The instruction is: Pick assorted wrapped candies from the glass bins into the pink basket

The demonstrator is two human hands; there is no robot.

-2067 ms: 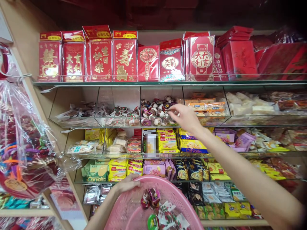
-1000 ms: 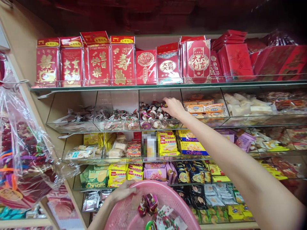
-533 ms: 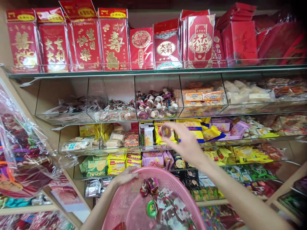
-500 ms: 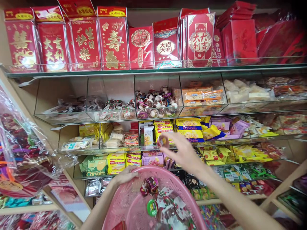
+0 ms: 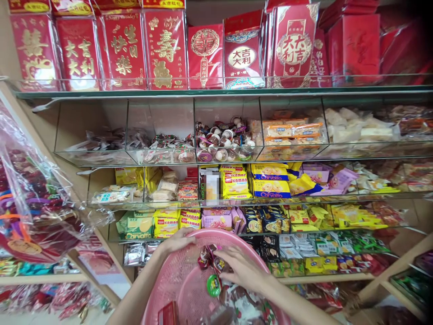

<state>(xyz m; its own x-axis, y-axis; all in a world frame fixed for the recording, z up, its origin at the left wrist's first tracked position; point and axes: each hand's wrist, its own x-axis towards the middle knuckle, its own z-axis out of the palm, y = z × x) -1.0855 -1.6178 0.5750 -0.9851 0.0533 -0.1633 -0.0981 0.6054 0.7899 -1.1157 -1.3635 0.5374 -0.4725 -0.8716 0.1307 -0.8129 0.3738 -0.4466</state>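
A pink plastic basket (image 5: 158,275) is in front of me, with my left hand (image 5: 177,241) closed on its upper left rim. My right hand (image 5: 238,268) reaches inside, its fingers curled around a small round candy cup (image 5: 221,265) with a dark lid. Beside it lie other purple-lidded candy cups (image 5: 204,258) and one with a green lid (image 5: 214,285). White-wrapped candies (image 5: 252,311) fill the lower right of the basket, partly under my right wrist. A red packet (image 5: 168,313) rests at the lower left inside.
Glass-fronted shelves hold a bin of similar candy cups (image 5: 225,140), yellow wafer packs (image 5: 236,180) and blue-and-yellow biscuit packs (image 5: 269,179). Red envelopes (image 5: 164,49) stand along the top shelf. A cellophane-wrapped bundle (image 5: 34,216) hangs at the left.
My right hand has come down from in front of the shelves into the basket with the candy cup. The view has shifted slightly; my left hand stays on the rim.
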